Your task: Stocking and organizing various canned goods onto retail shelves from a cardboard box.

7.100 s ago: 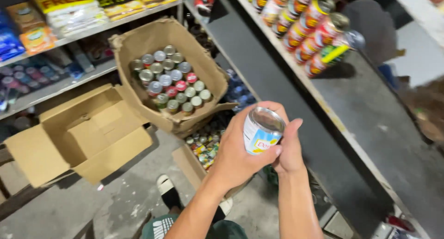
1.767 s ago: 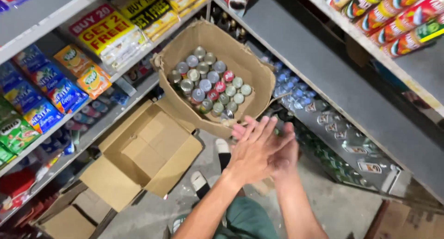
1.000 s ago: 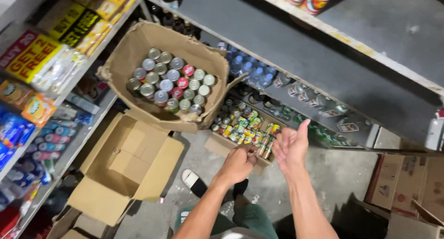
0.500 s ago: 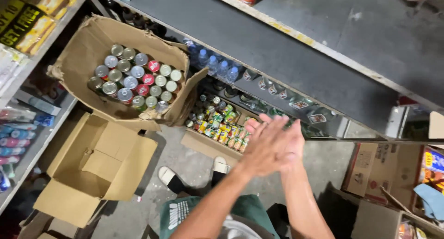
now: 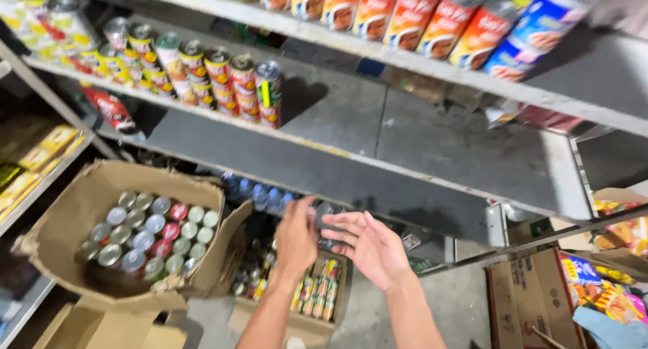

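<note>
Looking down: your two bare hands are raised together in front of the grey metal shelf (image 5: 432,153), above the floor boxes.
Left hand (image 5: 297,235): back turned toward you, fingers loosely curled (whether anything sits inside them cannot be told, the hand is blurred).
Right hand (image 5: 370,246): palm up and open, fingers spread wide, holding nothing, just beside the left hand and nearly touching it.
Nearest thing: the low cardboard tray of small cans (image 5: 317,298) lies directly beneath both hands, on the floor.
Left of you: an open cardboard box (image 5: 81,207) tilted toward you, packed with upright cans (image 5: 152,231) showing silver, red and green tops.
Middle shelf: a row of stacked red-and-yellow cans (image 5: 223,79) toward its left end.
Top shelf: larger orange-labelled cans (image 5: 405,15) lined along the edge.
</note>
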